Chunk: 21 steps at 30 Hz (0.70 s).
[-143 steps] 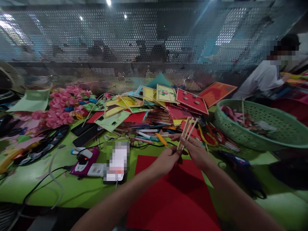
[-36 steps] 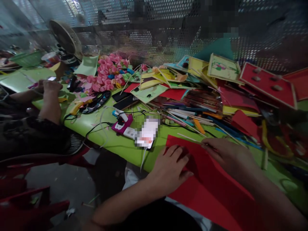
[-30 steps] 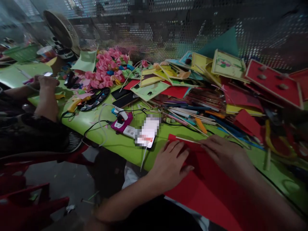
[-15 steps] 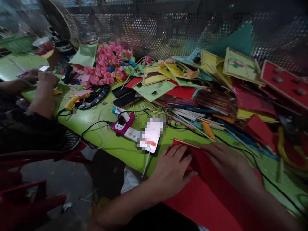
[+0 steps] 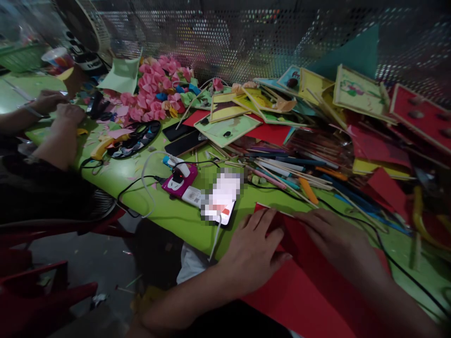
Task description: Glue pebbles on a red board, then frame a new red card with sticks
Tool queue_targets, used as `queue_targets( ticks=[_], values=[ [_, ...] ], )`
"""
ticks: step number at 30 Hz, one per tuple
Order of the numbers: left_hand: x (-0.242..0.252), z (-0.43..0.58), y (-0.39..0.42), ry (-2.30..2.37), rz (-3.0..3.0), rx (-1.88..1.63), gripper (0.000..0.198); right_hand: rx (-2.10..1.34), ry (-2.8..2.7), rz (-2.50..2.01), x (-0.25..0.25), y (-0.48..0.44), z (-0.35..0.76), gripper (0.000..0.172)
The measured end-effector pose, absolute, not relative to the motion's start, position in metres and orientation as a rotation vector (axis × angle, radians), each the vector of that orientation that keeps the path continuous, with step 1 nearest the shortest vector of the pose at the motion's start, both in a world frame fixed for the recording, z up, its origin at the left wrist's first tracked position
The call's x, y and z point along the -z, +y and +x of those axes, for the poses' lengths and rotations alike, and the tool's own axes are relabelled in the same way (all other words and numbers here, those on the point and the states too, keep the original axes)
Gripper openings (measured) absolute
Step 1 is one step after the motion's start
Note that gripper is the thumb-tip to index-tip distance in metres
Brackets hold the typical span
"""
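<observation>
A large red paper sheet (image 5: 306, 291) lies in front of me, partly over the table edge. Along its far edge runs a thin wooden stick (image 5: 278, 212). My left hand (image 5: 255, 251) rests on the sheet's left side, its fingertips on the stick and its thumb spread away. Opposite it, my right hand (image 5: 334, 239) lies with fingers stretched over the stick's right end and the paper. Both hands press down from above, and their palms are hidden. A lit phone (image 5: 221, 195) with a white cable sits just left of my left hand.
A purple power strip (image 5: 181, 180) with plugs and cables is beside the phone. Pens and sticks (image 5: 285, 169), framed paper pictures (image 5: 229, 129) and pink paper flowers (image 5: 155, 89) fill the back. At left, another person's hands (image 5: 58, 105) work near a fan (image 5: 82, 28).
The view has shifted slightly. My hands stay on the stick and red sheet with hardly any movement. The other person's hands have moved a little.
</observation>
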State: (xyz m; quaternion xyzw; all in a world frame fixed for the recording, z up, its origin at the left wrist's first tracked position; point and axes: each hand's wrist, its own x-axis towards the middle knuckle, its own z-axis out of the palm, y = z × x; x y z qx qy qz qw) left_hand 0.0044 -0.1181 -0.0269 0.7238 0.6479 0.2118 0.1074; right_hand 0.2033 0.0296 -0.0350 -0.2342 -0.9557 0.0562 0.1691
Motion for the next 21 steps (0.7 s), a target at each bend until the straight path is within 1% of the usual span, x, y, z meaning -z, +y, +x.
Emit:
queue_targets(
  ticks=[11,15,18,21],
  values=[
    [0.027,0.004,-0.117,1.902,2.144,-0.571,0.046,-0.127,-2.692,-0.653,0.031,0.027,0.198,0.034],
    [0.026,0.005,-0.116,1.917,2.141,-0.513,0.045,-0.103,-2.705,-0.679,0.029,0.033,0.203,0.030],
    [0.027,0.005,-0.114,1.930,2.140,-0.481,0.044,-0.134,-2.615,-0.810,0.013,0.042,0.216,0.025],
    [0.028,0.004,-0.112,1.943,2.156,-0.456,0.044,-0.162,-2.468,-0.993,-0.014,0.047,0.235,0.020]
  ],
)
